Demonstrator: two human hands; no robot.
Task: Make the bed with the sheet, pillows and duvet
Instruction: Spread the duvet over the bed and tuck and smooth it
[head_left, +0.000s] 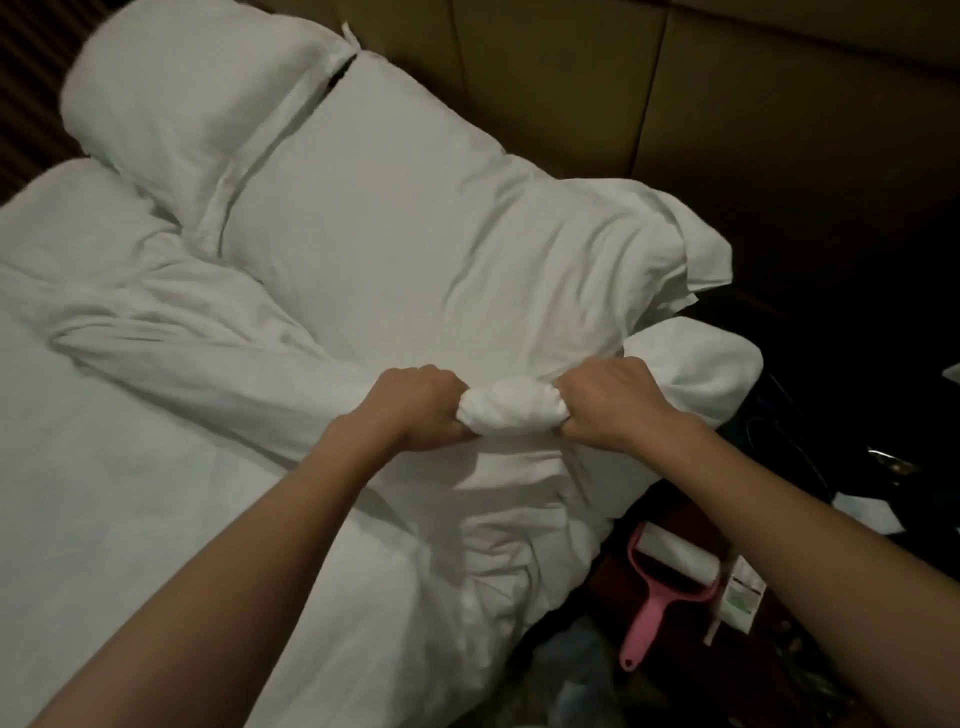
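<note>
Head view: both fists are curled tight around a bunched roll of white fabric (511, 405) at mid-frame, left hand (423, 408) and right hand (610, 408) nearly touching, probably the near edge of the pillow (415, 234) lying centre frame. Best bet is pulling evenly with both so the case seats square. A second pillow (182, 104) sits upper left, with the duvet (156, 389) rumpled across the lower left.

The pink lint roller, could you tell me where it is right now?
The pink lint roller lies low on the right of the head view, off the bed, beside the hanging white sheet.
</note>
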